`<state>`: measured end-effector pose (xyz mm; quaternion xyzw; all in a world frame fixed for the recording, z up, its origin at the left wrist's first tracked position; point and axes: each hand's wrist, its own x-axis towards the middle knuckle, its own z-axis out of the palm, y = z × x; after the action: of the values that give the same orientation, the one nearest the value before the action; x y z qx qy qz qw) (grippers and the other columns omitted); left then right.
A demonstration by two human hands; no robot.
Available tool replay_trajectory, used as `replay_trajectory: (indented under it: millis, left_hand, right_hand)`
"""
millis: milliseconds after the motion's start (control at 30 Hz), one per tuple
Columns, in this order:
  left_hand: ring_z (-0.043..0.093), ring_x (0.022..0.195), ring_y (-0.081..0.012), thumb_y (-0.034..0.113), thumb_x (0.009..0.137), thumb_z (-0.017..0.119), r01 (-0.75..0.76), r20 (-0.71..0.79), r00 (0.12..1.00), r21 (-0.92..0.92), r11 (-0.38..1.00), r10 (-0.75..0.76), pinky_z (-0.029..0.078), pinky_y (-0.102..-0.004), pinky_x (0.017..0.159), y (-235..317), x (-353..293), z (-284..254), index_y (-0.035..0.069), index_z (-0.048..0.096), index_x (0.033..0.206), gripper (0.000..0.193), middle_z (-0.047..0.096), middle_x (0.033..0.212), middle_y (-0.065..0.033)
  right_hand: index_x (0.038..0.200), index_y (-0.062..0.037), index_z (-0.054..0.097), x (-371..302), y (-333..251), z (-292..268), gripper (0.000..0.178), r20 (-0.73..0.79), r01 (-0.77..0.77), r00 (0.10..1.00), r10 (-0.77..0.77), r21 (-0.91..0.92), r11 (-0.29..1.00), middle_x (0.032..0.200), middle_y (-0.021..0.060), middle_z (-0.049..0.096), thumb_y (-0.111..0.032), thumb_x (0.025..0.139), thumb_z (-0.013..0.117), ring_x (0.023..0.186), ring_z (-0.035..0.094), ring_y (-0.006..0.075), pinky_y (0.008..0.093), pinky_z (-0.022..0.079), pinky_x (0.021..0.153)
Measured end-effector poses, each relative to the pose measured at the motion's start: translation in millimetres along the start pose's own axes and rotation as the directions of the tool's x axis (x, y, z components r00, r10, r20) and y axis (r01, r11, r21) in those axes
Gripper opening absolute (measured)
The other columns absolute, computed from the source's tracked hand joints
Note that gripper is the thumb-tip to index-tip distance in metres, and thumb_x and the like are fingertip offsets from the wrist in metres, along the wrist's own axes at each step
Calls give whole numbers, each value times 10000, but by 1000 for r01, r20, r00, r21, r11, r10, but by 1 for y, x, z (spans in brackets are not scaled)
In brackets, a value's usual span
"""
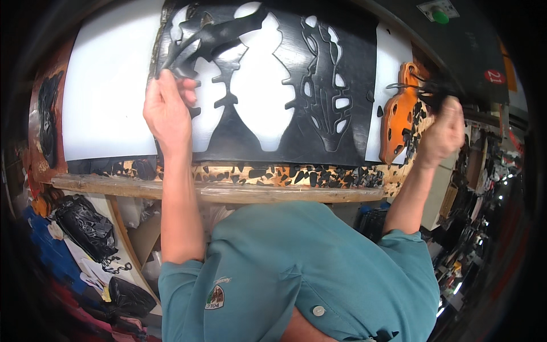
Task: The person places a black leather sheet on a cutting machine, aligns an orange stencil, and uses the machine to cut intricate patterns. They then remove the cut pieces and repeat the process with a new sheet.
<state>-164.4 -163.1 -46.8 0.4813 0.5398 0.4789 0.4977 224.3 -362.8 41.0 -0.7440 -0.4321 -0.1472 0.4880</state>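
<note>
My left hand (169, 108) pinches a dark, flexible shoe-upper-like cut piece (219, 37), which stretches up and right over the sheet. Beneath it lies a black sheet of leather-like material (364, 74) with large shaped openings that show white. A patterned cut-out shape (325, 85) still sits within the right part of this sheet. Over at the right, my right hand (444, 134) is closed on thin black scraps (436, 88), blurred by motion. Just left of that hand rests an orange cutting die (397, 117) with a rounded outline.
A white board (111, 85) lies under the sheet. Small black offcuts (285, 175) litter the strip behind a wooden rail (228, 192). At upper right is a dark machine part with a green button (440, 15). A black bundle (85, 225) sits at lower left.
</note>
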Motion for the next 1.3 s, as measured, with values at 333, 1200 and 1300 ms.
replay_trajectory:
  millis: [333, 1200, 1300]
  left_hand:
    - [695, 1176, -200, 31, 1050, 650, 41, 509, 858, 65, 997, -69, 562, -313, 997, 8, -118, 19, -76, 566, 1429, 402, 660, 1410, -215]
    - [491, 790, 17, 293, 1082, 654, 509, 938, 166, 182, 841, -303, 367, -168, 579, 12, -51, 82, 114, 678, 1078, 181, 614, 1041, 85]
    - [491, 820, 14, 292, 1083, 651, 532, 940, 175, 159, 832, -291, 377, -175, 602, 8, -52, 83, 120, 673, 1084, 174, 610, 1047, 85]
  right_hand:
    - [1039, -1, 753, -122, -16, 41, 340, 570, 402, 707, -419, 163, 901, 959, 78, 674, 13, 728, 889, 821, 599, 271, 374, 522, 693]
    - [1175, 17, 710, -121, -7, 42, 495, 582, 293, 714, -390, 257, 921, 1052, 164, 639, -213, 778, 897, 901, 572, 331, 426, 512, 782]
    - [1140, 31, 710, -123, -10, 47, 339, 549, 292, 748, -373, 232, 928, 1009, 167, 655, -115, 849, 804, 874, 590, 332, 418, 517, 769]
